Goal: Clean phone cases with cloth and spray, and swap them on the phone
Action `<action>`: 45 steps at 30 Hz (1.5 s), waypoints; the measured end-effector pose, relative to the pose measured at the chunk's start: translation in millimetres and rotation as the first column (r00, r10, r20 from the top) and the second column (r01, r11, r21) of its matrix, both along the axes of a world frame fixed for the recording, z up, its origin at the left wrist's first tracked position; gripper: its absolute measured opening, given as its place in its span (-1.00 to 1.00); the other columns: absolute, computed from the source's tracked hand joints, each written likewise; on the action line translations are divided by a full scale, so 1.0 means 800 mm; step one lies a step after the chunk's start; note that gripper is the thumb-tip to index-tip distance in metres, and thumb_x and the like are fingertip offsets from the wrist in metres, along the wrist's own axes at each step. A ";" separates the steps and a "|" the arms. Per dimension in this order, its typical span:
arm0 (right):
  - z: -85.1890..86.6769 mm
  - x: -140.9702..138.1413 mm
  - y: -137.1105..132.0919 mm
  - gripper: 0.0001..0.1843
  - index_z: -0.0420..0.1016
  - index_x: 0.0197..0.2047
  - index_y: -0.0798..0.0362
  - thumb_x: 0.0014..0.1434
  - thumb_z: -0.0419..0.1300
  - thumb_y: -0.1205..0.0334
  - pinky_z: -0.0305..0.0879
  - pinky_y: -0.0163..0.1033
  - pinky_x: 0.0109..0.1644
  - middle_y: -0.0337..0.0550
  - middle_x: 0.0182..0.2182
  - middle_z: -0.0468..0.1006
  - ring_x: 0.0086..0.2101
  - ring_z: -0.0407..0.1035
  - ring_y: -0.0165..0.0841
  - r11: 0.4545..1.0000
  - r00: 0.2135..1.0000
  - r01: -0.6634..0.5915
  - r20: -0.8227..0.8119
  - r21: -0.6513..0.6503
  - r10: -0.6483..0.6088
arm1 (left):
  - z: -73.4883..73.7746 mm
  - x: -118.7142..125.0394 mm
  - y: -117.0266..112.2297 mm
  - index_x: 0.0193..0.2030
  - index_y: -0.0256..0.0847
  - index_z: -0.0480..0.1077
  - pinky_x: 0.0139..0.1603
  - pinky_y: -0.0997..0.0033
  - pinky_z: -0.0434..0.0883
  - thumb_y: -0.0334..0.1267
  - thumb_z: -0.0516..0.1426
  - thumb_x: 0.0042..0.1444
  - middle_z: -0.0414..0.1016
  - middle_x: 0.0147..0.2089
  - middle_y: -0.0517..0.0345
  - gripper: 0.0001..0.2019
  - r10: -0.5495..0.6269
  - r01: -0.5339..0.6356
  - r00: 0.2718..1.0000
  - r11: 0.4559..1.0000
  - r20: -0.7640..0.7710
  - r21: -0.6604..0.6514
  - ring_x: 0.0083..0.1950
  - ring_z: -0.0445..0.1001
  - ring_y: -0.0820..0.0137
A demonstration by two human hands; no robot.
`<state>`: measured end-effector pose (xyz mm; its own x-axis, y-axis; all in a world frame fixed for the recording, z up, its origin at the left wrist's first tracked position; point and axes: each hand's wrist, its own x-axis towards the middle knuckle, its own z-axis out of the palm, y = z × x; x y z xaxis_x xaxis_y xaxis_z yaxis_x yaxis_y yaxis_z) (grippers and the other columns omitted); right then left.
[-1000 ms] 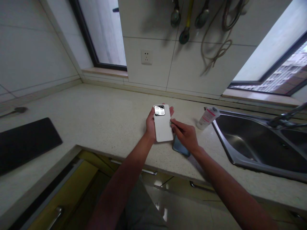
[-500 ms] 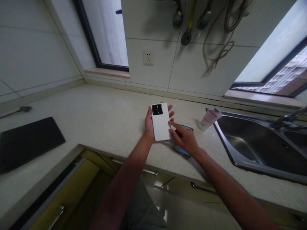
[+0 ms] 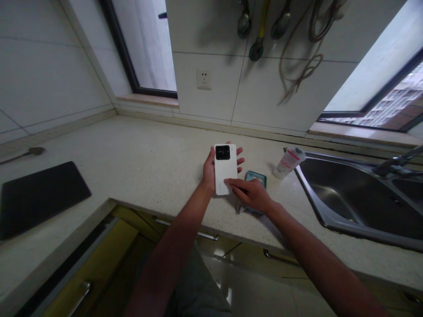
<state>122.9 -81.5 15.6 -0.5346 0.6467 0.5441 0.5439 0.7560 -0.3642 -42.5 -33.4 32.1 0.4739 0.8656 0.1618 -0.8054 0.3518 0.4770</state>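
A white phone [image 3: 225, 171] lies in my left hand [image 3: 208, 172], its back and black camera block [image 3: 222, 152] facing up. My left thumb presses along the near left edge, and the fingertips stick out past the right edge. My right hand [image 3: 254, 193] reaches over from the right; its extended index finger touches the lower part of the phone's back, while the other fingers are curled and partly hidden. Under and behind the right hand, a teal phone or phone case [image 3: 257, 175] rests on the counter, partly covered. Something small and greyish, too unclear to name, shows below the right hand.
The pale countertop [image 3: 158, 154] runs along the tiled wall. To the right stand a white-and-red tube [image 3: 289, 162] and a steel sink [image 3: 317, 211] with a faucet [image 3: 393, 167]. A black flat panel [image 3: 42, 193] and a brush-like tool [image 3: 35, 151] lie at left. Hoses hang above.
The phone and my left hand have shifted slightly right. My right index finger has moved from the phone's right edge onto its lower back, uncovering more of the teal item.
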 end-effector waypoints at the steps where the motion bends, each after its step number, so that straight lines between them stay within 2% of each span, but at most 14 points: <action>1: 0.000 0.000 0.000 -0.63 0.63 0.03 0.05 0.32 0.07 0.19 0.18 -0.37 -0.47 -0.27 -0.64 0.53 -0.67 0.27 -0.50 1.000 1.000 0.001 0.006 -0.007 -0.001 | 0.000 0.000 0.000 0.39 0.00 0.23 -0.08 0.18 0.53 0.22 -0.19 0.33 0.43 0.29 -0.07 -0.37 -0.001 0.001 1.000 1.000 -0.004 0.005 -0.03 0.61 0.18; 6: 0.000 0.001 0.002 -0.61 0.65 0.01 0.04 0.29 0.05 0.16 0.16 -0.35 -0.48 -0.25 -0.62 0.54 -0.66 0.25 -0.50 0.999 0.999 0.051 -0.002 -0.012 -0.051 | -0.001 0.000 0.000 0.35 -0.02 0.27 -0.14 0.22 0.54 0.23 -0.18 0.33 0.46 0.26 -0.06 -0.38 0.005 -0.005 1.000 1.000 -0.015 0.005 -0.05 0.61 0.21; 11: 0.008 0.005 0.004 -0.63 0.68 -0.07 0.04 0.27 0.07 0.13 0.18 -0.33 -0.46 -0.21 -0.59 0.56 -0.63 0.27 -0.48 0.983 0.977 0.176 -0.116 -0.042 -0.180 | 0.000 0.002 0.000 0.32 -0.02 0.31 -0.15 0.22 0.52 0.23 -0.14 0.32 0.49 0.22 -0.05 -0.39 0.021 -0.022 1.000 0.999 -0.023 -0.033 -0.08 0.61 0.21; 17: 0.026 0.018 0.013 -0.62 0.68 -0.13 0.11 0.22 0.11 0.08 0.10 -0.33 -0.52 -0.27 -0.65 0.46 -0.66 0.16 -0.48 0.914 0.856 0.384 -0.320 -0.134 -0.406 | -0.003 0.000 0.003 0.28 -0.05 0.34 -0.12 0.20 0.53 0.22 -0.11 0.31 0.49 0.22 -0.05 -0.41 0.010 -0.010 0.999 1.000 -0.038 -0.006 -0.04 0.60 0.18; 21: 0.038 0.038 0.022 -0.58 0.67 -0.13 0.12 0.19 0.10 0.04 0.15 -0.30 -0.46 -0.25 -0.64 0.44 -0.62 0.20 -0.43 0.850 0.778 0.495 -0.344 -0.181 -0.526 | -0.005 -0.001 0.005 0.28 -0.04 0.34 -0.13 0.19 0.53 0.23 -0.03 0.27 0.48 0.22 -0.06 -0.41 0.025 -0.026 0.998 1.000 -0.053 -0.011 -0.03 0.60 0.16; 25: 0.044 0.061 0.033 -0.56 0.67 -0.10 0.12 0.18 0.08 0.05 0.25 -0.25 -0.35 -0.16 -0.57 0.52 -0.53 0.36 -0.34 0.742 0.709 0.631 -0.221 -0.227 -0.670 | -0.009 0.000 0.007 0.26 -0.05 0.35 -0.13 0.18 0.53 0.22 -0.02 0.26 0.50 0.21 -0.06 -0.42 0.016 -0.016 0.999 1.000 -0.049 0.000 -0.03 0.60 0.15; 29: 0.041 0.080 0.042 -0.57 0.67 -0.08 0.10 0.23 0.05 0.08 0.29 -0.20 -0.25 0.00 -0.37 0.64 -0.33 0.49 -0.20 0.609 0.631 0.773 0.115 -0.177 -0.767 | -0.010 0.000 0.009 0.26 -0.05 0.36 -0.13 0.18 0.53 0.23 -0.03 0.26 0.49 0.21 -0.06 -0.42 0.011 -0.011 0.999 1.000 -0.053 -0.001 -0.03 0.60 0.16; 32: 0.040 0.093 0.046 -0.58 0.68 -0.14 0.08 0.27 0.05 0.05 0.29 -0.19 -0.25 0.07 -0.25 0.67 -0.24 0.52 -0.14 0.557 0.575 0.815 0.338 -0.160 -0.745 | -0.010 0.001 0.008 0.28 -0.05 0.34 -0.14 0.20 0.52 0.23 -0.05 0.28 0.49 0.22 -0.06 -0.41 0.006 -0.007 0.998 1.000 -0.059 -0.016 -0.03 0.60 0.17; 35: 0.041 0.106 0.050 -0.57 0.70 -0.20 0.08 0.28 0.06 0.01 0.28 -0.21 -0.29 0.07 -0.27 0.67 -0.26 0.54 -0.14 0.539 0.555 0.823 0.453 -0.178 -0.697 | -0.009 0.001 0.007 0.30 -0.05 0.33 -0.14 0.20 0.52 0.22 -0.05 0.28 0.49 0.21 -0.08 -0.41 0.002 -0.004 0.998 1.000 -0.063 -0.025 -0.04 0.60 0.16; 38: 0.041 0.114 0.052 -0.61 0.70 -0.21 0.07 0.26 0.12 0.01 0.28 -0.23 -0.31 0.05 -0.29 0.67 -0.29 0.54 -0.18 0.544 0.558 0.816 0.505 -0.193 -0.658 | -0.009 0.001 0.007 0.29 -0.06 0.33 -0.14 0.20 0.52 0.21 -0.07 0.30 0.51 0.18 -0.09 -0.42 0.001 -0.002 0.998 1.000 -0.057 -0.020 -0.04 0.60 0.16; 42: 0.037 0.114 0.052 -0.69 0.69 -0.21 0.07 0.22 0.20 0.06 0.32 -0.25 -0.28 0.01 -0.32 0.68 -0.32 0.54 -0.23 0.590 0.616 0.770 0.520 -0.241 -0.592 | -0.007 0.001 0.007 0.27 -0.08 0.34 -0.19 0.24 0.51 0.19 -0.05 0.30 0.54 0.12 -0.10 -0.44 0.005 -0.008 0.997 0.999 -0.081 -0.036 -0.10 0.60 0.20; 45: 0.039 0.112 0.048 -0.70 0.68 -0.17 0.04 0.24 0.18 0.07 0.36 -0.22 -0.21 -0.03 -0.29 0.69 -0.27 0.56 -0.22 0.644 0.648 0.743 0.443 -0.185 -0.620 | -0.008 0.004 0.007 0.26 -0.09 0.35 -0.30 0.33 0.47 0.18 0.02 0.27 0.56 0.04 -0.10 -0.44 0.024 -0.028 0.994 0.999 -0.111 -0.033 -0.21 0.58 0.27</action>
